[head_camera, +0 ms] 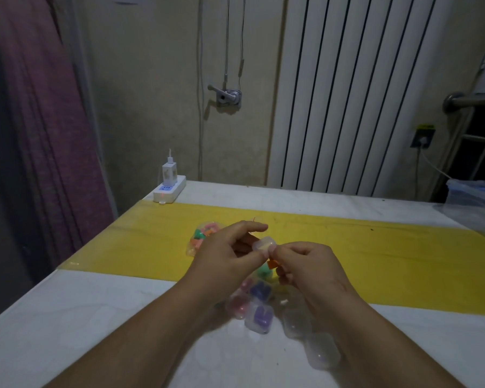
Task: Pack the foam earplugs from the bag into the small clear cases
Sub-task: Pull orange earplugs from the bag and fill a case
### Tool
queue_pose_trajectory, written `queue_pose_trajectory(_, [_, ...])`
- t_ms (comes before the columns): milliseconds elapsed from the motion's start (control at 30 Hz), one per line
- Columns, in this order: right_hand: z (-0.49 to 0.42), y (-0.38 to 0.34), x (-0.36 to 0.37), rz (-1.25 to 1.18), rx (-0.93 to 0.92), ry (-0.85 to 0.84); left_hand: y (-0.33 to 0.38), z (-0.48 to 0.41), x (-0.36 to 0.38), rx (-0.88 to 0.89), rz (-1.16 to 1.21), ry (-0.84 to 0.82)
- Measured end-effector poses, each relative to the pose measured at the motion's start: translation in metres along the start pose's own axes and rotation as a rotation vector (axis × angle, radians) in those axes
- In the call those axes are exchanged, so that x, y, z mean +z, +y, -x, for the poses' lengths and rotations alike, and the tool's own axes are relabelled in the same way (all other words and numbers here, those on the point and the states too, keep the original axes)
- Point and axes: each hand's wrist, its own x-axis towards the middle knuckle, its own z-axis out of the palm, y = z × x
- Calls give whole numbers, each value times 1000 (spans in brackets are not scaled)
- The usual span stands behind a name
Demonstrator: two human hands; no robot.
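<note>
Both hands meet over the table's middle, pinching one small clear case [264,244] with something yellowish inside. My left hand [224,253] grips its left side, my right hand [305,264] its right edge. A clear bag [205,236] of coloured foam earplugs lies just beyond my left hand on the yellow strip. Below the hands sit several small clear cases: a purple-filled one [259,319], a blue-filled one [261,291], a pink-filled one [238,303], and two that look empty, one [296,322] nearer the filled cases and one [322,354] towards me. Green and orange earplugs [266,268] show under my right hand.
A white table carries a yellow strip [375,247] across it. A white power strip with a charger [169,186] sits at the far left corner. A clear plastic box [476,200] stands at the far right edge. A radiator and wall lie behind.
</note>
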Motion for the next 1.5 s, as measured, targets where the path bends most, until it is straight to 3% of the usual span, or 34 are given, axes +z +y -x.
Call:
queue_pose_trajectory(233, [-1,1,-1,-18,4,-2,13,-3,-7,-114,176,57])
queue_pose_trajectory(500, [-3,1,-7,-22,-21,-20,13,2,-5,-152,49,-56])
queue_pose_trajectory(600, [-3,1,-7,-72,-5,-58,11,1,-8,-101,-92,-39])
queue_pose_trajectory(733, [-1,-2,-7,-146,-27,-18,8,-1,-8,-87,-104,19])
queue_pose_trajectory(867, [1,-8,-14,-45,-174,123,5,-2,-6,-126,-138,57])
queue_pose_trajectory(1100, [4,-3,-4,214,-355,104,6,-2,-4,-129,-154,61])
queue_pose_trajectory(1400, [0,3,2,479,-446,99,10,-2,-3,-129,-75,52])
queue_pose_trajectory(1500, [-2,6,3,564,-601,185,9,-3,-5,-152,1,53])
